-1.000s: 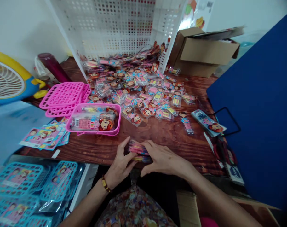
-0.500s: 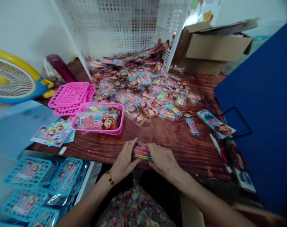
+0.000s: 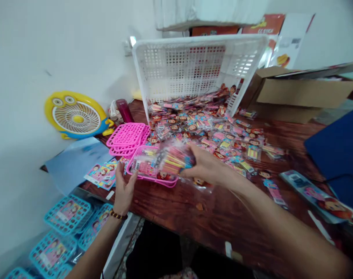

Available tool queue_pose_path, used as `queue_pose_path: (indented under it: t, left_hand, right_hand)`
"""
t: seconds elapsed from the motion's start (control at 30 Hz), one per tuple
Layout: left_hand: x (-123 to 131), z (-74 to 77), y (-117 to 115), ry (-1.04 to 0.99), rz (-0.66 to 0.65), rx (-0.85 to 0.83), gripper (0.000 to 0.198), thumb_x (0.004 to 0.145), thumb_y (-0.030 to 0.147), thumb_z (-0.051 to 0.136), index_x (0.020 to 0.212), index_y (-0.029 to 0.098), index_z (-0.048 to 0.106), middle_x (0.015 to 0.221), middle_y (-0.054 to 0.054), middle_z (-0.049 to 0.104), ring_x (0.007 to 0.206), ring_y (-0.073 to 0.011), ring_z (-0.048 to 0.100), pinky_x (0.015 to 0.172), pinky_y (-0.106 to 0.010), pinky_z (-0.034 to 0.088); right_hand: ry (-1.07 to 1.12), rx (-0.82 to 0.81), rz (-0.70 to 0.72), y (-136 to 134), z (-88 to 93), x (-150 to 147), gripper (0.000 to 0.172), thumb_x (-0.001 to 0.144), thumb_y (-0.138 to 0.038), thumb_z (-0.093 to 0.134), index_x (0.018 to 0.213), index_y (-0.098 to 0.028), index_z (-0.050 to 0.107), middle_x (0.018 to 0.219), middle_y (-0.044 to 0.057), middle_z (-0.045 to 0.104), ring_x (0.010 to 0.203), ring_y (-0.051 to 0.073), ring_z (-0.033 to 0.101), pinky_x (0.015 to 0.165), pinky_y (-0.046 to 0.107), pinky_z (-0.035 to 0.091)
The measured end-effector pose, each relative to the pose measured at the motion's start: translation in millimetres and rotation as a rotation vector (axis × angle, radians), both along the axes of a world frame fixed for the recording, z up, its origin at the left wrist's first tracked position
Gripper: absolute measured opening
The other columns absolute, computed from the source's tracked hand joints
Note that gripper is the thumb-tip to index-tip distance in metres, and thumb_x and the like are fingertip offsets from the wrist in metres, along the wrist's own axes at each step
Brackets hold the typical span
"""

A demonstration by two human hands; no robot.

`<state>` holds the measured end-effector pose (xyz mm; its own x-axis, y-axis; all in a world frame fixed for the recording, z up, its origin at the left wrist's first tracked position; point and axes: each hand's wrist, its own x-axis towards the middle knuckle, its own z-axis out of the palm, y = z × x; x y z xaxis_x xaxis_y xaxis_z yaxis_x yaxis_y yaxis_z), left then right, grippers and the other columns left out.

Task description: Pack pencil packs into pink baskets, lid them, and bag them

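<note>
My right hand (image 3: pixel 204 164) grips a stack of small clear plastic packets (image 3: pixel 174 159) with pink and yellow edges, smeared a little by motion. The stack is over the right part of a pink plastic basket (image 3: pixel 169 183), which holds flat cartoon-girl packets (image 3: pixel 145 167). At the basket's left front corner, my left hand (image 3: pixel 124 193) has its thumb and fingers apart and holds nothing. Printed cartoon cards (image 3: pixel 102 174) lie just left of that hand. Behind the basket are stacked pink lattice lids (image 3: pixel 126 135).
A white crate (image 3: pixel 199 38) lies on its side, with a heap of cartoon packets (image 3: pixel 222 135) spilling out. A yellow fan (image 3: pixel 77 118) stands back left, a cardboard box (image 3: pixel 298 95) back right. Blue baskets (image 3: pixel 67 215) are stacked below the table's left side.
My right hand has carried the packet stack from the table's front edge up and left over the pink basket. My left hand has let go and moved left. The view has turned left.
</note>
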<state>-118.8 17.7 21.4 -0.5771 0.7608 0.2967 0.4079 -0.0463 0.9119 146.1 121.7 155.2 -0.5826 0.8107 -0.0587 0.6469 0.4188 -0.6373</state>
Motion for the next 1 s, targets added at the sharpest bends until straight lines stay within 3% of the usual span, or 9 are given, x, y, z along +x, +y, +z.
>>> queue_pose_path:
  t: [0.17, 0.3, 0.4, 0.5, 0.77, 0.87, 1.0]
  left_hand:
    - [6, -8.1, 14, 0.097, 0.011, 0.007, 0.072, 0.086, 0.049, 0.062, 0.145, 0.020, 0.034, 0.148, -0.012, 0.038, 0.141, -0.0271, 0.033, 0.120, -0.043, 0.023]
    - [7, -14.7, 11, 0.113, 0.007, 0.013, 0.073, 0.088, 0.046, 0.060, 0.149, 0.021, 0.027, 0.152, -0.013, 0.034, 0.142, -0.0261, 0.032, 0.120, -0.045, 0.024]
    - [5, -11.9, 9, 0.148, -0.007, -0.010, 0.075, 0.089, 0.044, 0.060, 0.151, 0.023, 0.023, 0.154, -0.012, 0.031, 0.144, -0.0259, 0.029, 0.121, -0.046, 0.021]
    - [4, -5.0, 8, 0.247, -0.014, -0.018, 0.077, 0.089, 0.043, 0.060, 0.152, 0.023, 0.020, 0.155, -0.013, 0.030, 0.144, -0.0265, 0.028, 0.121, -0.046, 0.021]
    - [4, -2.7, 11, 0.287, -0.094, -0.011, 0.075, 0.092, 0.040, 0.057, 0.152, 0.021, 0.018, 0.154, -0.015, 0.034, 0.142, -0.0256, 0.033, 0.119, -0.046, 0.025]
    - [4, -4.0, 10, 0.270, -0.100, -0.004, 0.077, 0.091, 0.039, 0.058, 0.153, 0.021, 0.015, 0.152, -0.015, 0.036, 0.141, -0.0247, 0.036, 0.119, -0.046, 0.026]
    - [4, -5.3, 11, 0.259, -0.087, 0.014, 0.076, 0.091, 0.040, 0.058, 0.152, 0.020, 0.017, 0.156, -0.014, 0.029, 0.145, -0.0252, 0.028, 0.120, -0.046, 0.024]
  right_hand:
    - [-0.005, 0.057, 0.167, 44, 5.1, -78, 0.057, 0.058, -0.050, 0.074, 0.100, -0.020, 0.051, 0.088, 0.002, 0.063, 0.073, 0.018, 0.058, 0.054, 0.026, 0.037]
    - [-0.243, -0.010, 0.214, 53, -7.7, -109, 0.064, 0.059, -0.044, 0.073, 0.112, -0.017, 0.050, 0.091, 0.006, 0.067, 0.074, 0.021, 0.061, 0.054, 0.028, 0.040]
    - [-0.356, 0.013, 0.219, 55, -22.2, -115, 0.073, 0.060, -0.048, 0.074, 0.120, -0.014, 0.050, 0.105, 0.012, 0.066, 0.089, 0.027, 0.063, 0.066, 0.032, 0.047]
    - [-0.332, 0.093, 0.228, 60, -33.5, -114, 0.080, 0.059, -0.059, 0.074, 0.121, -0.014, 0.053, 0.121, 0.018, 0.058, 0.106, 0.033, 0.058, 0.079, 0.037, 0.049]
    - [-0.238, 0.154, 0.357, 67, -42.3, -114, 0.076, 0.068, -0.054, 0.073, 0.127, -0.011, 0.049, 0.126, 0.018, 0.056, 0.113, 0.031, 0.056, 0.089, 0.039, 0.047]
    - [-0.237, 0.222, 0.338, 55, -36.8, -114, 0.065, 0.072, -0.043, 0.072, 0.125, -0.015, 0.048, 0.123, 0.014, 0.059, 0.109, 0.029, 0.058, 0.086, 0.037, 0.048]
    - [-0.251, 0.382, 0.335, 37, -24.7, -115, 0.044, 0.077, -0.034, 0.065, 0.115, -0.018, 0.052, 0.120, 0.013, 0.062, 0.108, 0.028, 0.059, 0.084, 0.036, 0.046]
